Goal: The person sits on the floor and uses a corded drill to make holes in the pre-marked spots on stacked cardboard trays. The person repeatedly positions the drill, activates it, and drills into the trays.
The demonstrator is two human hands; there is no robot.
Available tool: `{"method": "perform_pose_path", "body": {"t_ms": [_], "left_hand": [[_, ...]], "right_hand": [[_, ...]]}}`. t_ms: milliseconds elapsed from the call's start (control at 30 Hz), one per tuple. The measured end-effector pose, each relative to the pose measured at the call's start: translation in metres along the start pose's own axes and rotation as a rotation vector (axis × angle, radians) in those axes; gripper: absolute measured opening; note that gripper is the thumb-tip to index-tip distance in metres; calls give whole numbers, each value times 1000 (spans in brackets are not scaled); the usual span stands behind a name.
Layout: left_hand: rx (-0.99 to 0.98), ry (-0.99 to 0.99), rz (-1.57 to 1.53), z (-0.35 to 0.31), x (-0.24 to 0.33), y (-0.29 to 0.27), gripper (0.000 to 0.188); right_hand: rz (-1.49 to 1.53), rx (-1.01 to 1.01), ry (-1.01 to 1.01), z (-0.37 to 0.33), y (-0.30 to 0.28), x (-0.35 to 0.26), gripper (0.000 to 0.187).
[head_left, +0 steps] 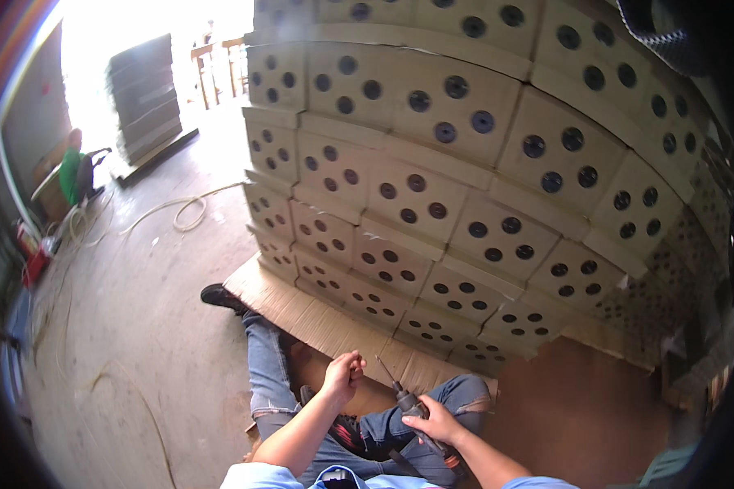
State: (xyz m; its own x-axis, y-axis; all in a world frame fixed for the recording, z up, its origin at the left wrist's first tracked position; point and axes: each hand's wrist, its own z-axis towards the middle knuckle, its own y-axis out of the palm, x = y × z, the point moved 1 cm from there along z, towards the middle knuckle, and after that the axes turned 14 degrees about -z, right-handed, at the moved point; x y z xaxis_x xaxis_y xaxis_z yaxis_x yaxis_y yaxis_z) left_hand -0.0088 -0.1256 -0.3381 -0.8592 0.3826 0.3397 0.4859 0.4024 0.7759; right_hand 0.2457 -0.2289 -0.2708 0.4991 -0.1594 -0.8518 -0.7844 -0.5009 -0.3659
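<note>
My right hand (439, 421) grips a dark power drill (408, 401) with a long thin bit pointing up and to the left. My left hand (345, 375) is closed just left of the bit's tip, fingers pinched together. Whatever it may hold is too small to make out. Both hands are above my bent legs in torn jeans. Beyond them rises a tall stack of cardboard-coloured boxes (465, 155), their faces set with black round discs in groups.
A cardboard sheet (334, 322) lies along the stack's foot, with a brown panel (579, 399) at right. A pale hose (189, 213) coils on the concrete floor (139, 326). Farther left, a person in green (75, 175) crouches near a dark stack (144, 102).
</note>
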Motion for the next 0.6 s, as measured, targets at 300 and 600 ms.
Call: {"method": "perform_pose_path", "body": {"t_ms": [300,600], "left_hand": [[18,391,442,-69,-16,-57,22],[-262,218,1408,-48,-97,-61,29]], "right_hand": [[-560,-616,182,41,-2,15,64],[-400,-1289,479,74,3,15,40]]}}
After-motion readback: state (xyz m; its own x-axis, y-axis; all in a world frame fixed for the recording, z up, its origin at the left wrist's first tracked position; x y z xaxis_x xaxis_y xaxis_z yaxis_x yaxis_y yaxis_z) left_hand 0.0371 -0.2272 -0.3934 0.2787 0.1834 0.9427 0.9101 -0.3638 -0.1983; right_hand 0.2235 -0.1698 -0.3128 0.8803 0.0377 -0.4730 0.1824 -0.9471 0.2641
